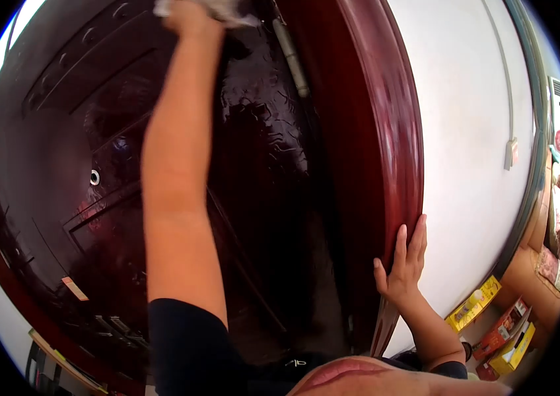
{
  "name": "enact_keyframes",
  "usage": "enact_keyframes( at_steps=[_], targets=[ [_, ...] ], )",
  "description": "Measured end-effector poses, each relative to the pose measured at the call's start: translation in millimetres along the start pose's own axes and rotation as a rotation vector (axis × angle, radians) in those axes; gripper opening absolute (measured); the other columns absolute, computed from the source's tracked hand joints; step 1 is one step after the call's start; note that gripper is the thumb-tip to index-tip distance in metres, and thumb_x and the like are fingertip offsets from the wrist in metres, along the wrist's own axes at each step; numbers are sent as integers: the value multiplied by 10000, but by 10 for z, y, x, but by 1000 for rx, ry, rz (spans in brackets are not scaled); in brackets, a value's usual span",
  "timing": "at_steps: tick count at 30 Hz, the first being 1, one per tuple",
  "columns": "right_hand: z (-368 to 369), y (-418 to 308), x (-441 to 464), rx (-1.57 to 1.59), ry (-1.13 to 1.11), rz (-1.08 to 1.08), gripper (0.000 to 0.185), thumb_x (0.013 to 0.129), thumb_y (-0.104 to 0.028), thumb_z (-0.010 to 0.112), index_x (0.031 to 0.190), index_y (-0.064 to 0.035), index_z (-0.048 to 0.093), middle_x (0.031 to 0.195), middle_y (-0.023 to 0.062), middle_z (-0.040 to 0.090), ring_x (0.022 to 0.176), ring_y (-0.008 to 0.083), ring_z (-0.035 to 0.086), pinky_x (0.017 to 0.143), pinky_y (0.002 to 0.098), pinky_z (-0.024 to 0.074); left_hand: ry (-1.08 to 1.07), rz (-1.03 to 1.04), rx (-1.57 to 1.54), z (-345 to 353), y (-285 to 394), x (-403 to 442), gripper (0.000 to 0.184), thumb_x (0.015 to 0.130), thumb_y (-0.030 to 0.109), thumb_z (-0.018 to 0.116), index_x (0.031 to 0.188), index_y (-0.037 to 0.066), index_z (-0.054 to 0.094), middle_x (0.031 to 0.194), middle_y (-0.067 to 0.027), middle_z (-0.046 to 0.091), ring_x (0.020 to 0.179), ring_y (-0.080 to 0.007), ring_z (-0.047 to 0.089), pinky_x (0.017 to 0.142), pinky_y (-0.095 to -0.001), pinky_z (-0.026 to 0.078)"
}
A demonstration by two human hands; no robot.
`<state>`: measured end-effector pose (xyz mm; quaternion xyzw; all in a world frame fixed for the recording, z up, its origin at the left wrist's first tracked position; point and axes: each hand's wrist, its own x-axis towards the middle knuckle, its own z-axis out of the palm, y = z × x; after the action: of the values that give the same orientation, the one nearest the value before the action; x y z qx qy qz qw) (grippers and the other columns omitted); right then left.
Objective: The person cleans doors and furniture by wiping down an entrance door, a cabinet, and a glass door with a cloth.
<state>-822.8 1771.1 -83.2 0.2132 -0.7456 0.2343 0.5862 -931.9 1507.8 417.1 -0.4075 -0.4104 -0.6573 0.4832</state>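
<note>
My left hand (pixel 184 18) is raised at the top edge of the view, closed on a whitish cloth (pixel 227 12) against the dark red, glossy door (pixel 260 132). The hand is slightly blurred and partly cut off. On the right, my right hand (pixel 404 272) lies against the edge of the polished red door frame (pixel 392 132). Its fingers are spread and point upward, and it holds nothing. A metal door closer arm (pixel 291 58) is near the top of the door, right of the cloth.
A round peephole (pixel 95 177) and a small label (pixel 74 288) are on the door. Right of the frame is a white wall (pixel 465 132) with a switch (pixel 511 153). Yellow boxes (pixel 475 303) and a red box (pixel 501 328) stand at the lower right, beside a brown sofa (pixel 524 280).
</note>
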Motion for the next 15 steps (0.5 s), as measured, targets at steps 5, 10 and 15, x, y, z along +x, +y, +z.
enact_keyframes(
  at_steps=[5,10,15],
  targets=[
    [1,-2,-13,9,9,23,809,773,-184,682,1476,22,340,1530,393,166,1375,581,268,1099,597,316,-40,271,756,-402,395,420,454,993,362,467,1318,52,536,1236,-161,615,1012,-321,665,858,-491,531],
    [5,15,-9,8,15,8,806,765,-180,685,1471,23,351,1529,394,172,1370,580,281,1098,593,321,-258,952,1870,-484,-194,342,519,964,408,490,1391,113,516,1441,-180,490,1320,-361,472,1050,-558,371],
    [10,21,-21,17,18,5,783,765,-186,698,1454,18,387,1523,395,192,1367,581,288,1093,591,330,-498,1221,1710,-425,-446,-660,454,944,311,543,1339,87,535,1384,-138,527,1299,-332,459,1039,-513,379]
  ],
)
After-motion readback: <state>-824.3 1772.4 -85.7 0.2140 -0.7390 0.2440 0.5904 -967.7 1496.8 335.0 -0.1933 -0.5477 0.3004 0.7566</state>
